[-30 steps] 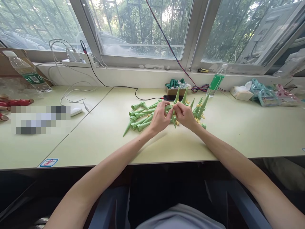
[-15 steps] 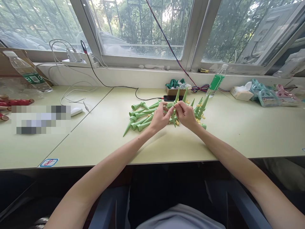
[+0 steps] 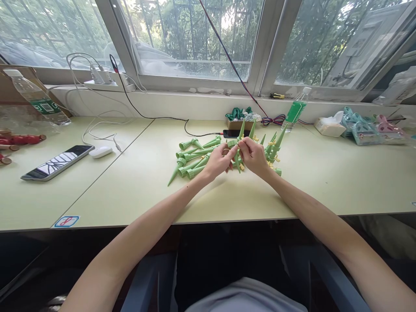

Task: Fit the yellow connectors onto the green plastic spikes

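My left hand (image 3: pixel 218 161) and my right hand (image 3: pixel 255 157) meet over the middle of the pale green table (image 3: pixel 136 190). Both are closed on one green plastic spike (image 3: pixel 236 158) that points down, with its round cap (image 3: pixel 232 143) at the top between my fingertips. To the left of my hands lies a heap of green spikes (image 3: pixel 191 158) on their sides. Right of my hands, several spikes with small yellow parts (image 3: pixel 273 146) stand or lean upright.
A tablet (image 3: pixel 57 162) and a white mouse (image 3: pixel 100 151) lie at the left. A phone (image 3: pixel 234 133) on a black cable and a small box (image 3: pixel 239 119) sit behind the spikes. Bottles (image 3: pixel 296 109) (image 3: pixel 36 100), tissues (image 3: pixel 329 126) and teal packages (image 3: pixel 363 130) line the back and right.
My hands have lifted the spike slightly and shifted their fingers on its cap. The heaps of spikes have not moved.
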Tool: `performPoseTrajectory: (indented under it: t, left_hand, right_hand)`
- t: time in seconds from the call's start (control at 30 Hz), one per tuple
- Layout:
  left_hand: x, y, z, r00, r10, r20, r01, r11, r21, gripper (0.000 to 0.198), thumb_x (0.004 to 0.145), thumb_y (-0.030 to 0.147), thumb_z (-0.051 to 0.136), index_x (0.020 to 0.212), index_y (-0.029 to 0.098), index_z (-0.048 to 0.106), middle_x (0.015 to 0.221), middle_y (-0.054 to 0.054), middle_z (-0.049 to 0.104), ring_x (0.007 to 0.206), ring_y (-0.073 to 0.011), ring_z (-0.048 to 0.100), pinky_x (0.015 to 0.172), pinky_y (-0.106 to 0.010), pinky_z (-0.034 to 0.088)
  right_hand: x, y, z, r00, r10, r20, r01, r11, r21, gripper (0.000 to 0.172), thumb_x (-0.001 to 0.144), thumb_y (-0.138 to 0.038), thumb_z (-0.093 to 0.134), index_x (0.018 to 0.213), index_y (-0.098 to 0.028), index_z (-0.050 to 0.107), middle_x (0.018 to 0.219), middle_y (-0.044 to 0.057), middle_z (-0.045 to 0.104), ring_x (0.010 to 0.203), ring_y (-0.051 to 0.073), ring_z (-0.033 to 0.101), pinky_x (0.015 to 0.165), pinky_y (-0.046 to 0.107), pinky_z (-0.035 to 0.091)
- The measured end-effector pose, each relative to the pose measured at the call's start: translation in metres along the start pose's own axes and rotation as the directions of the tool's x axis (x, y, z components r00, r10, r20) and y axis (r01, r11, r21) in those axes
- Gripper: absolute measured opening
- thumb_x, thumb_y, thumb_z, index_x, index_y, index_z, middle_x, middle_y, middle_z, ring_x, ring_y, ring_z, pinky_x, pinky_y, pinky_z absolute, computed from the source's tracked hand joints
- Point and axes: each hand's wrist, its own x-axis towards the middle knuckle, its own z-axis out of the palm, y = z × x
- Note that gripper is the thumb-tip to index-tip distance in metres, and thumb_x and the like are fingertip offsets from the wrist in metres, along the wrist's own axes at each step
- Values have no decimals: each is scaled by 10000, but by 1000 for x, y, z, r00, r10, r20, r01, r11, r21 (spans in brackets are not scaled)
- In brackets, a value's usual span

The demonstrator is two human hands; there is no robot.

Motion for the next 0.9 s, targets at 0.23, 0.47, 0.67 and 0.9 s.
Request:
performPoseTrajectory:
  t: [0.23, 0.47, 0.67, 0.9]
  left_hand:
    - [-2, 1, -2, 999, 46, 9, -46, 998, 32, 465, 839, 612, 677, 861, 213, 440, 662, 35, 572, 456, -95, 570, 351, -208, 407]
    - [-4, 2, -2, 990, 137, -39, -132, 986, 105, 444, 822, 563, 703, 851, 215, 428, 661, 54, 546, 444, -74, 535, 387, -195, 370]
    - [-3, 0, -2, 962, 249, -111, -221, 951, 217, 360, 808, 480, 734, 866, 209, 503, 697, 58, 508, 459, -37, 426, 428, -191, 323]
    - [-4, 0, -4, 959, 275, -74, -250, 937, 245, 255, 841, 425, 709, 912, 217, 579, 466, 111, 295, 421, -56, 280, 433, -193, 244]
  right_hand:
    - [1, 4, 1, 1000, -30, -6, 30, 998, 47, 444, 1015, -594, 413, 769, -228, 467, 564, -31, 489, 496, 116, 420, 529, 263, 351]
    - [2, 7, 2, 1000, -26, 15, 25, 997, 70, 454, 1023, -580, 402, 741, -227, 443, 551, -32, 479, 481, 111, 405, 512, 264, 333]
    - [2, 7, 1, 999, 1, 36, -3, 997, 79, 482, 1021, -612, 372, 726, -232, 402, 544, -28, 452, 495, 119, 381, 507, 269, 309]
    - [3, 8, 1, 998, 6, 56, -11, 996, 89, 482, 1023, -610, 366, 722, -234, 387, 539, -30, 430, 492, 119, 366, 503, 273, 292]
